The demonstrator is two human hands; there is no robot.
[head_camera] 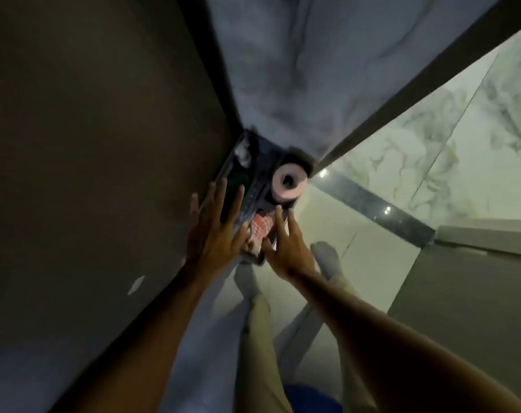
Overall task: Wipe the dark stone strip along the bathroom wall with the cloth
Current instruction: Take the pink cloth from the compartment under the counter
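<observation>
Both grips are spread wide with nothing held: the left hand (213, 234) has its fingers fanned over the left edge of a dark shelf (254, 186) in the centre of the frame, and the right hand (286, 248) reaches in from the lower right, its fingertips (278, 211) just at a red-and-white patterned cloth (259, 231) lying at the near end of that shelf. Whether those fingertips already touch the fabric cannot be told through the blur.

Judged from this, the step in hand is picking up the cloth. To do it well, the right hand should close thumb and fingers on a good bunch of fabric rather than a corner, so that it makes a firm pad for wiping. It should lift clear of the toilet roll (289, 183) standing just beyond, at the far end of the shelf. The left hand can steady the shelf meanwhile.

Well apart from both grips, the dark stone strip (381, 210) runs from right of centre towards the right edge, along the foot of the pale marbled wall (432, 138).
</observation>
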